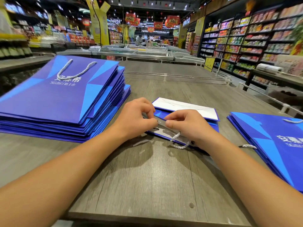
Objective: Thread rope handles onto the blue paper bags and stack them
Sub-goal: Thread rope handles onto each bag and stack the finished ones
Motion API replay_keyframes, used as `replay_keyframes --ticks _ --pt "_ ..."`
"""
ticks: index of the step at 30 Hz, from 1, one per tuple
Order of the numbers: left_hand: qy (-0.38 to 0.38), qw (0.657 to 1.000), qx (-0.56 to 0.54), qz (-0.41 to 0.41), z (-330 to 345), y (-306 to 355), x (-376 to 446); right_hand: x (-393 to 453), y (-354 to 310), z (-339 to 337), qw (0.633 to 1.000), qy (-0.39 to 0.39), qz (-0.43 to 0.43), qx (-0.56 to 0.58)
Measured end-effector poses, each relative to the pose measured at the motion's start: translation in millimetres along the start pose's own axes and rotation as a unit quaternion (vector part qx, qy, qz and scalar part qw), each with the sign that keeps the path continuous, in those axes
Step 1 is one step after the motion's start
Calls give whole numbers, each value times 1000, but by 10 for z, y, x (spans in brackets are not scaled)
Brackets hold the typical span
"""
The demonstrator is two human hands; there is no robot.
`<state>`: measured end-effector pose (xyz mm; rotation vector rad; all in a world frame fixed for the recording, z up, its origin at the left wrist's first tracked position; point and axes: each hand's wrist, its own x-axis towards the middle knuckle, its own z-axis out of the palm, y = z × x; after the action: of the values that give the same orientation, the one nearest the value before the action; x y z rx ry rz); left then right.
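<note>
A flat blue paper bag (185,110) lies in the middle of the grey table, its white inner face showing at the far end. My left hand (136,117) and my right hand (185,125) meet at the bag's near top edge, fingers curled and pinching there. A silver-white rope handle (177,141) loops out of that edge under my right wrist. Another blurred white rope piece (142,142) lies on the table below my left hand. A tall stack of blue bags (54,102) with a rope handle on top stands at the left.
A second, lower pile of blue bags (270,141) lies at the right, a rope end (248,146) sticking out beside it. The wooden table (147,185) stretches toward me. Freezer cabinets and stocked shop shelves stand beyond the table's far edge.
</note>
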<state>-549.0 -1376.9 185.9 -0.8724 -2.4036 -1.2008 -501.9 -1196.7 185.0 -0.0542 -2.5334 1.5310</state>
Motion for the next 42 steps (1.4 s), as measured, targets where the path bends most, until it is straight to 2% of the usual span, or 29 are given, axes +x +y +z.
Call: replay_keyframes --ticks 4,7,9,11,14,19,22,24,26,29,31,34,38,42 --pt "-4 996 -72 -51 -26 -119 29 -21 -19 -67 995 -58 25 78" --pt "-30 992 -80 -95 -31 -143 40 -35 -52 -96 989 -68 56 123" --pt "-64 991 -26 -114 -1 -150 30 -29 -56 -98 980 -64 76 175" --pt "-99 987 81 -101 29 -128 11 -21 -59 -101 969 -61 85 224" --pt "-156 961 212 -83 56 -86 2 -14 -83 -98 956 -46 88 275" --pt "-206 946 239 -79 43 -73 15 -30 -180 -197 916 -28 60 395" --pt "-234 941 227 -88 -7 -81 33 -16 -178 -370 884 18 37 466" --pt "-251 940 217 -86 -33 -101 47 6 -129 -425 898 49 34 437" --pt "-267 939 206 -76 -56 -123 60 57 -41 -431 928 80 47 360" --pt "-285 938 183 -72 -96 -160 69 144 116 -448 979 138 40 143" --pt "-287 942 155 -85 -106 -185 63 181 207 -459 985 167 4 -44" --pt "-254 947 166 -102 -56 -148 51 208 274 -432 973 143 -17 -182" --pt "-181 943 261 -102 125 37 19 241 262 -359 963 85 -2 -256" --pt "-251 916 303 -77 166 82 -41 245 250 -352 973 96 -30 -209"
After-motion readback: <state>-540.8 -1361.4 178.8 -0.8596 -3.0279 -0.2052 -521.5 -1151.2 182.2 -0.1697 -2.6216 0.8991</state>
